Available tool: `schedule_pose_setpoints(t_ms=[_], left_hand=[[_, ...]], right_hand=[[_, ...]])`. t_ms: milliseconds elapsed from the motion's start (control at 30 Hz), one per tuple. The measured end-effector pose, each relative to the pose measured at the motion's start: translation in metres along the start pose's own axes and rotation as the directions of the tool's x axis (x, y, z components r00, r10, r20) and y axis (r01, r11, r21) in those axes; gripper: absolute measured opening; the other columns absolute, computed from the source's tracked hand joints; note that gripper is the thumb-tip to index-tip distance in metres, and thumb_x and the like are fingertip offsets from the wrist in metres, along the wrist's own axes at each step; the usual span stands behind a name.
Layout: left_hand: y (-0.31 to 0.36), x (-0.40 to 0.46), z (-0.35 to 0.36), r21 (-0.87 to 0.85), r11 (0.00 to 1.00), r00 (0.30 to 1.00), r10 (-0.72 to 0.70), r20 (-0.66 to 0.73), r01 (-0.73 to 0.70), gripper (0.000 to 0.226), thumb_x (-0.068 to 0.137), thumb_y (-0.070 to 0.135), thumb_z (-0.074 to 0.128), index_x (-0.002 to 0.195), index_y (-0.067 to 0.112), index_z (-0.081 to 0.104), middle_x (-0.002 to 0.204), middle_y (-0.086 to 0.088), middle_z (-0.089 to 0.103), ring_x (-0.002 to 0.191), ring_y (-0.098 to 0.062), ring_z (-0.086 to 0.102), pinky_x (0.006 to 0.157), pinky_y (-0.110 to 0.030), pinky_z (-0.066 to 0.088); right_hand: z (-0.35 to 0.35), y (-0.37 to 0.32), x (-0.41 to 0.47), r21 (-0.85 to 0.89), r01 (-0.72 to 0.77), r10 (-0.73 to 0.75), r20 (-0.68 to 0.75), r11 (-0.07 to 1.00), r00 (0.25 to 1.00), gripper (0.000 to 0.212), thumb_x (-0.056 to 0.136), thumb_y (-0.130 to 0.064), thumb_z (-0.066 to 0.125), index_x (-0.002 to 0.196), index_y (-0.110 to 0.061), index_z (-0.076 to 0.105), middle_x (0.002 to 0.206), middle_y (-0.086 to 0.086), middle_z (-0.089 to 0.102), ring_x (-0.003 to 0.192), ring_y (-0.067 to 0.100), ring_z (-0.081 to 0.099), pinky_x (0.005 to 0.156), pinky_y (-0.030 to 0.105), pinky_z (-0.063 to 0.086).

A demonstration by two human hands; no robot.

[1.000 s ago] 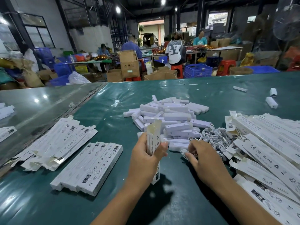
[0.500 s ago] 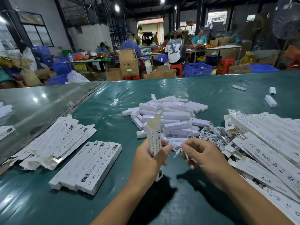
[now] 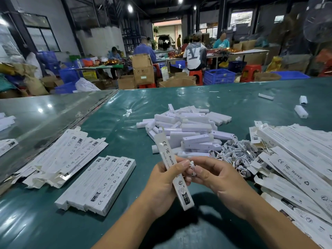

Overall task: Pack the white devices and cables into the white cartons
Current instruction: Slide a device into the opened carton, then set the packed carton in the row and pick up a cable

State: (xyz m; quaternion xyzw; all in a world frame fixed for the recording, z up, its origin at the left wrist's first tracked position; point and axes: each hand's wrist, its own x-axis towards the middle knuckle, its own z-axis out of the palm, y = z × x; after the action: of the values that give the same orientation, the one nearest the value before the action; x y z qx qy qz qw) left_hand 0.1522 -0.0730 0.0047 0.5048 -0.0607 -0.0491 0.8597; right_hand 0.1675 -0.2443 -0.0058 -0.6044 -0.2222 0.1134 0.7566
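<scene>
Carton (image 3: 173, 169) tilted in the gripping left hand (image 3: 162, 184), coiled cable (image 3: 192, 167) pinched by the right hand (image 3: 218, 178) beside it.

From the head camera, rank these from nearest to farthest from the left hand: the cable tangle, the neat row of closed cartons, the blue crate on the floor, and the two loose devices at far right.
From the left hand:
1. Row of closed cartons, to its left.
2. Cable tangle, right, past the right hand.
3. Two loose devices, far right of the table.
4. Blue crate, on the floor beyond the table.
The first two are close to call.

Glossy green plastic sheet (image 3: 179, 97) — matt white card carton (image 3: 173, 169), smooth plastic devices (image 3: 195, 127).
</scene>
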Motion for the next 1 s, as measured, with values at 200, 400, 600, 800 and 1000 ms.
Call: schedule_pose_setpoints(t_ms=[200, 400, 600, 800, 1000], left_hand=[[-0.002, 0.002, -0.002, 0.078, 0.997, 1.000, -0.017, -0.007, 0.017, 0.015, 0.085, 0.025, 0.079, 0.085, 0.012, 0.071, 0.071, -0.005, 0.059, 0.060, -0.016, 0.053, 0.059, -0.027, 0.048], [0.003, 0.000, 0.001, -0.043, 0.990, 0.991, -0.130, 0.012, 0.131, 0.020, 0.090, 0.032, 0.066, 0.078, 0.016, 0.068, 0.069, 0.001, 0.056, 0.054, -0.011, 0.049, 0.055, -0.026, 0.046], [0.005, -0.001, 0.002, -0.043, 0.993, 0.994, -0.109, 0.015, 0.110, 0.021, 0.091, 0.032, 0.065, 0.084, 0.012, 0.064, 0.070, 0.001, 0.053, 0.056, -0.011, 0.046, 0.057, -0.026, 0.046], [-0.005, -0.005, 0.013, 0.127, 0.991, 0.996, 0.052, -0.068, -0.043, 0.028, 0.084, 0.037, 0.070, 0.079, 0.010, 0.065, 0.064, -0.011, 0.058, 0.056, -0.022, 0.052, 0.057, -0.030, 0.042], [-0.008, -0.007, 0.011, 0.588, 0.771, 0.905, 0.399, -0.150, -0.242, 0.026, 0.087, 0.042, 0.074, 0.091, 0.019, 0.063, 0.068, 0.000, 0.064, 0.058, -0.009, 0.055, 0.053, -0.027, 0.048]], right_hand=[[0.008, -0.011, -0.003, -0.308, 0.126, -0.164, -0.099, 0.943, 0.982, 0.024, 0.093, -0.023, 0.064, 0.114, -0.016, 0.074, 0.102, 0.000, 0.077, 0.091, 0.013, 0.072, 0.080, 0.022, 0.056], [0.010, -0.012, -0.004, -0.290, 0.179, -0.205, -0.063, 0.940, 0.977, 0.020, 0.093, -0.024, 0.064, 0.110, -0.020, 0.075, 0.095, 0.001, 0.077, 0.084, 0.008, 0.070, 0.077, 0.018, 0.053], [-0.002, -0.010, -0.002, -0.037, 0.127, -0.126, 0.039, 0.991, 0.991, 0.036, 0.092, -0.037, 0.070, 0.125, -0.023, 0.069, 0.085, 0.005, 0.070, 0.081, 0.017, 0.065, 0.078, 0.027, 0.054], [0.001, -0.014, -0.005, -0.086, 0.138, -0.128, 0.118, 0.987, 0.985, 0.037, 0.099, -0.026, 0.062, 0.135, -0.021, 0.065, 0.085, 0.002, 0.068, 0.084, 0.015, 0.065, 0.082, 0.024, 0.052], [0.008, -0.007, -0.002, -0.133, 0.117, -0.125, -0.056, 0.984, 0.991, 0.021, 0.094, -0.023, 0.065, 0.107, -0.013, 0.077, 0.080, 0.004, 0.072, 0.076, 0.015, 0.065, 0.074, 0.024, 0.054]])
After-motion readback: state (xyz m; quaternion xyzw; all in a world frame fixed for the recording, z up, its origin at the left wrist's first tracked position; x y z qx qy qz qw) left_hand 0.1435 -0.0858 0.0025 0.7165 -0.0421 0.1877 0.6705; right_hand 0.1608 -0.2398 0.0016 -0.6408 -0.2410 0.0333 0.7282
